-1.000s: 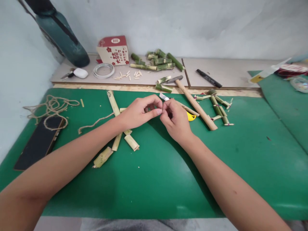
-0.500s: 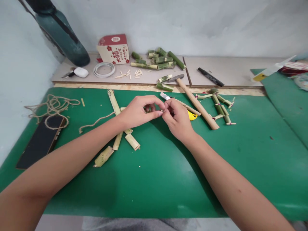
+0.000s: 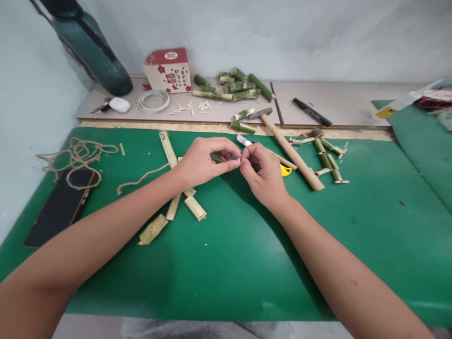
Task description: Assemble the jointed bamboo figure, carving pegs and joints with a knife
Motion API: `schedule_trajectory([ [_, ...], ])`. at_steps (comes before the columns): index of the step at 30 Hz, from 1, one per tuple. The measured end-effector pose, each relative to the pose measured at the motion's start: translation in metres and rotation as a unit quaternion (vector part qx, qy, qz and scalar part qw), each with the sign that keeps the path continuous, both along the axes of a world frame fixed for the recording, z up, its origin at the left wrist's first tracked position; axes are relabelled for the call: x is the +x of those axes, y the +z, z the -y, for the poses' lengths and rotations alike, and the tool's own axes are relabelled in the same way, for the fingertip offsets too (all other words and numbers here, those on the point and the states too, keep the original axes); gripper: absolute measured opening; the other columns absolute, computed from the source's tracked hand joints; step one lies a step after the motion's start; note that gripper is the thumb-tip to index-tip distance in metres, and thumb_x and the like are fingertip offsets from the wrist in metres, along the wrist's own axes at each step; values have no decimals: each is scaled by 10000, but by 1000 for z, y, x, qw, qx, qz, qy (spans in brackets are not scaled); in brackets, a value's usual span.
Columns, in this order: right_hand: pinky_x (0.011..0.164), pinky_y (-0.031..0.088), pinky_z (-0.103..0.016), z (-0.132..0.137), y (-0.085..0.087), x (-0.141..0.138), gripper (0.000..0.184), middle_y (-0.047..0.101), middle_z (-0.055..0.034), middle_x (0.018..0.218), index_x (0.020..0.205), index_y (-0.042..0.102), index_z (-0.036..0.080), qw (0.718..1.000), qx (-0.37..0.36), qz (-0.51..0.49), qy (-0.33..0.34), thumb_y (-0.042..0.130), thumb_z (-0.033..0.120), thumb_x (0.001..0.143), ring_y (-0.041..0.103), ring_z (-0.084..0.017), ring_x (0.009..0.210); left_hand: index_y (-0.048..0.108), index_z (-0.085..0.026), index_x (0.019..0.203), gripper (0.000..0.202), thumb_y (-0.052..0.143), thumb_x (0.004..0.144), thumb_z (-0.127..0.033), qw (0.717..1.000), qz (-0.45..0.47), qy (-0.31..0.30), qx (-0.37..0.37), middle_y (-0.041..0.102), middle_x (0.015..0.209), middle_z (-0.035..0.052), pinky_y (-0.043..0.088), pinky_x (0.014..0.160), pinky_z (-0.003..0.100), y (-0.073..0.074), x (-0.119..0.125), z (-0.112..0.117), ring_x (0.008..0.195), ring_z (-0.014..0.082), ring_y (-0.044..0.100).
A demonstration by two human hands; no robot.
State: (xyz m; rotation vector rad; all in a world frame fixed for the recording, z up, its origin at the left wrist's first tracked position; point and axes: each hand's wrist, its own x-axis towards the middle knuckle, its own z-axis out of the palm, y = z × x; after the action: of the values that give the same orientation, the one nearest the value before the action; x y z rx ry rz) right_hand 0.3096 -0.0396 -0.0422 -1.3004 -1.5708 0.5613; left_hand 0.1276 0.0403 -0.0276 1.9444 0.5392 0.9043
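My left hand and my right hand meet fingertip to fingertip above the green mat. Both are closed in a pinch around a tiny pale piece, mostly hidden by the fingers, so its kind is unclear. Beneath my left wrist lies a jointed figure of pale bamboo pieces, partly covered, with a twine end running out to its left. Behind my right hand are a craft knife, partly hidden, and a yellow object. A wooden-handled hammer lies just beyond them.
A small green bamboo figure lies on the right. Loose twine and a dark flat case are at left. On the back ledge sit cut bamboo pieces, short pegs, a tape roll, a box, a bottle and a marker.
The view has shifted slightly, so things sit a little further right. My hands keep the same pinch, with almost no movement of the fingers.
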Motion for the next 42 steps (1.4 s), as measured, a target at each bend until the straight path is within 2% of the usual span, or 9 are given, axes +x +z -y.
schedule_trajectory([
  [5,619,424,-317,2,2,1,36,638,-1,814,920,643,228,999,36,4,-30,642,210,951,548,-150,695,797,-167,924,192,837,852,-341,1000,-2,20,-18,815,953,68,620,747,274,1,1,1,761,141,742],
  [10,636,468,-324,3,3,2,50,674,-9,800,917,704,224,997,70,29,-34,671,221,955,581,-158,689,793,-166,922,201,853,841,-340,999,4,27,-28,817,948,66,627,764,277,1,1,1,774,142,747],
  [16,655,479,-341,3,2,3,73,701,-21,807,928,728,227,995,78,44,-34,671,242,972,595,-175,698,747,-170,1017,304,884,819,-356,998,33,32,-37,804,966,57,620,744,262,-4,0,0,759,125,738],
  [24,672,464,-360,1,3,5,107,711,-43,855,952,723,236,995,87,52,-25,651,290,1010,606,-192,730,730,-174,1030,367,906,800,-399,999,32,29,-30,795,941,51,608,732,259,-5,0,-1,754,126,735],
  [32,627,409,-330,4,2,3,127,612,-25,823,891,608,231,999,38,24,0,605,275,1010,523,-168,701,733,-171,1011,318,898,800,-341,999,6,18,-27,793,926,42,596,725,253,-2,0,-1,751,128,734],
  [38,578,375,-309,1,4,1,117,562,4,760,881,572,241,999,-22,-43,25,599,290,983,482,-154,665,765,-177,965,269,875,814,-371,999,-29,20,-27,793,875,42,589,731,271,-1,0,0,758,144,733],
  [42,571,354,-307,0,5,1,139,527,23,732,879,557,242,998,-35,-52,30,586,308,998,437,-140,631,785,-175,934,245,812,871,-410,999,-34,13,-22,809,948,72,590,739,285,2,0,1,788,156,735],
])
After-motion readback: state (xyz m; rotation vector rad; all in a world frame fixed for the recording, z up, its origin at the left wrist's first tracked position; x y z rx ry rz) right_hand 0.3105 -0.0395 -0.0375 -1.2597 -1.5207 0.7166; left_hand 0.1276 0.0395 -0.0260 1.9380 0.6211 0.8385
